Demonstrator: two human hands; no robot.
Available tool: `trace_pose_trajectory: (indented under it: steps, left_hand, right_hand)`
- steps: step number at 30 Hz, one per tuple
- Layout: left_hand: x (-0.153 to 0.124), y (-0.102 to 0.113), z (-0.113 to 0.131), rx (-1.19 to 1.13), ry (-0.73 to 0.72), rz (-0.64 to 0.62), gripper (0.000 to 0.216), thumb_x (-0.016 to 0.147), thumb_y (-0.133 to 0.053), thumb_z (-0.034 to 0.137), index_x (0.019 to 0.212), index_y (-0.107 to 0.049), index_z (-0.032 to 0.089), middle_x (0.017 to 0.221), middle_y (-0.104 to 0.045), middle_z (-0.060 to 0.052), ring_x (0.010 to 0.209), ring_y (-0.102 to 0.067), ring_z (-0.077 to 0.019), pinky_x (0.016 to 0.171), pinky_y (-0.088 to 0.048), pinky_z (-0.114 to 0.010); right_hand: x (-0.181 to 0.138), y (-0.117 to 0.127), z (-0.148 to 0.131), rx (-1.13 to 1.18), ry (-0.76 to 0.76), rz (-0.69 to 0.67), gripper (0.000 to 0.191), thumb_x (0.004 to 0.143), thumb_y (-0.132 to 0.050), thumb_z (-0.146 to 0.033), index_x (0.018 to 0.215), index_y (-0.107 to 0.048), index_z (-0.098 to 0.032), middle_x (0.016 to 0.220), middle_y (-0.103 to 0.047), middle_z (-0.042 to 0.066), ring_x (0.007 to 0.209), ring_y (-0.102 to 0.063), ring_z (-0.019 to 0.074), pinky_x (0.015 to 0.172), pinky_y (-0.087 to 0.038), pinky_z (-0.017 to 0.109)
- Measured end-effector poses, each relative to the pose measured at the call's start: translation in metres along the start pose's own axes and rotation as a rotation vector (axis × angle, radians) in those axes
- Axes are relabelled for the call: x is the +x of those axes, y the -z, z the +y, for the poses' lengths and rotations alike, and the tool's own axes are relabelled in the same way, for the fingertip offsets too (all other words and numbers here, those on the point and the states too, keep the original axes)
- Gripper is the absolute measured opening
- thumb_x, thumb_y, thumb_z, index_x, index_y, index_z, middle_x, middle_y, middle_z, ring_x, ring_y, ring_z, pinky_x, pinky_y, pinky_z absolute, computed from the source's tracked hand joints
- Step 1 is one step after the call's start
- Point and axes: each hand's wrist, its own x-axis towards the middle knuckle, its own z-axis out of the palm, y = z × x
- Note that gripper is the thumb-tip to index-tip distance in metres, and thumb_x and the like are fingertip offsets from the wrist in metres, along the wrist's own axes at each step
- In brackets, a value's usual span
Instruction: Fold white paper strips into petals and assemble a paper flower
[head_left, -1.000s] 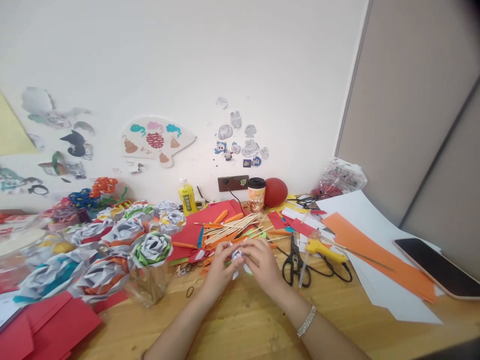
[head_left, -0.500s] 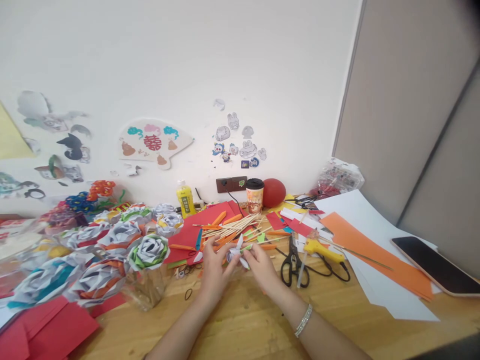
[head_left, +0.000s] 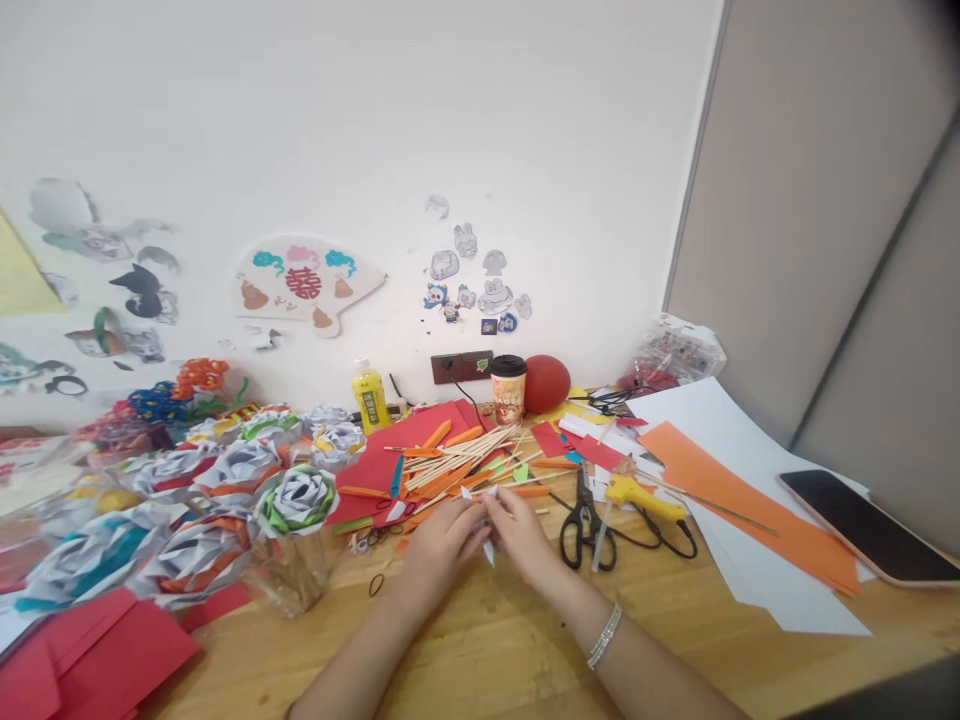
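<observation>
Over the wooden table, my left hand (head_left: pixel 444 542) and my right hand (head_left: pixel 520 532) meet, fingers closed on a small white paper flower (head_left: pixel 488 551) with a trace of green. The fingers cover most of it; only pointed white tips show above and below them. Just beyond my hands lies a pile of thin wooden sticks (head_left: pixel 457 462) among orange folded paper strips (head_left: pixel 437 434). Black scissors (head_left: pixel 586 525) and a yellow glue gun (head_left: pixel 643 497) rest to the right of my right hand.
Finished paper roses (head_left: pixel 298 500) stand in a clear cup (head_left: pixel 296 580) on the left, with red paper (head_left: pixel 97 655) in front. At the back are a yellow bottle (head_left: pixel 370 398), a lidded paper cup (head_left: pixel 508 392) and a red balloon (head_left: pixel 547 384). A phone (head_left: pixel 862 520) lies far right on white sheets.
My left fingers have folded in around the paper flower and my hands have come closer together. The flower has turned and is now mostly covered.
</observation>
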Motion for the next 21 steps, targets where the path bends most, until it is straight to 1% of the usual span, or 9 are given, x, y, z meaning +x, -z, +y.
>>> trace_pose_trajectory:
  steps: [2,4,6,9,11,14,16,21]
  left_hand:
    - [0.0,0.0,0.002,0.016,0.004,0.005,0.021,0.083,-0.045,0.025,0.095,-0.061,0.018,0.087,-0.065,-0.011,0.08,-0.061,-0.0181,0.07,-0.049,-0.029]
    - [0.0,-0.001,0.002,0.006,0.016,0.013,0.02,0.083,-0.045,0.025,0.091,-0.062,0.019,0.087,-0.064,-0.01,0.08,-0.061,-0.0177,0.071,-0.049,-0.028]
    - [-0.001,-0.001,0.003,-0.009,0.024,0.021,0.019,0.083,-0.044,0.024,0.086,-0.062,0.019,0.087,-0.064,-0.009,0.08,-0.06,-0.017,0.072,-0.048,-0.027]
    - [0.0,0.001,0.005,-0.001,0.039,0.023,0.019,0.084,-0.043,0.023,0.081,-0.062,0.019,0.082,-0.062,-0.008,0.074,-0.058,-0.0154,0.068,-0.047,-0.026]
    - [0.001,0.002,0.007,0.019,0.062,0.011,0.019,0.084,-0.043,0.023,0.082,-0.061,0.019,0.083,-0.061,-0.007,0.074,-0.058,-0.0157,0.067,-0.047,-0.026]
    - [0.003,0.004,0.01,0.031,0.132,-0.026,0.02,0.082,-0.046,0.027,0.096,-0.058,0.021,0.092,-0.062,-0.008,0.081,-0.059,-0.0188,0.07,-0.048,-0.029]
    - [0.004,0.005,0.012,0.011,0.168,-0.049,0.023,0.082,-0.046,0.028,0.101,-0.055,0.021,0.093,-0.063,-0.008,0.084,-0.06,-0.02,0.072,-0.048,-0.031]
    - [0.005,0.005,0.014,-0.081,0.205,-0.032,0.019,0.084,-0.042,0.025,0.092,-0.059,0.021,0.086,-0.065,-0.007,0.08,-0.061,-0.0193,0.072,-0.048,-0.031]
  right_hand:
    - [0.0,0.001,0.0,-0.068,0.021,0.03,0.028,0.08,-0.046,-0.044,0.068,-0.046,-0.018,0.062,-0.046,-0.003,0.057,-0.045,0.0108,0.049,-0.037,0.02]
    - [0.0,0.001,-0.001,-0.122,0.029,0.045,0.028,0.08,-0.046,-0.043,0.066,-0.043,-0.018,0.06,-0.043,-0.004,0.055,-0.041,0.0101,0.047,-0.034,0.019]
    - [0.0,0.001,-0.002,-0.133,0.029,0.038,0.029,0.08,-0.045,-0.042,0.064,-0.041,-0.019,0.058,-0.04,-0.005,0.053,-0.039,0.0096,0.046,-0.033,0.019]
    - [0.001,0.002,0.0,-0.113,0.017,0.028,0.028,0.081,-0.042,-0.042,0.066,-0.04,-0.019,0.059,-0.038,-0.005,0.052,-0.039,0.0096,0.047,-0.033,0.019]
    - [0.002,0.004,0.002,-0.154,0.042,0.033,0.027,0.082,-0.041,-0.041,0.067,-0.041,-0.019,0.06,-0.04,-0.005,0.055,-0.04,0.0103,0.049,-0.034,0.02]
    - [0.001,0.005,0.002,-0.265,0.12,0.027,0.024,0.084,-0.041,-0.037,0.069,-0.044,-0.018,0.063,-0.045,-0.004,0.059,-0.044,0.0114,0.053,-0.035,0.021]
    - [-0.001,0.006,-0.001,-0.314,0.153,0.019,0.022,0.085,-0.04,-0.035,0.071,-0.046,-0.018,0.064,-0.047,-0.003,0.06,-0.045,0.0118,0.055,-0.035,0.022]
    - [-0.003,0.006,-0.006,-0.336,0.166,0.016,0.022,0.086,-0.038,-0.034,0.073,-0.047,-0.018,0.064,-0.05,-0.002,0.059,-0.047,0.0123,0.054,-0.037,0.022]
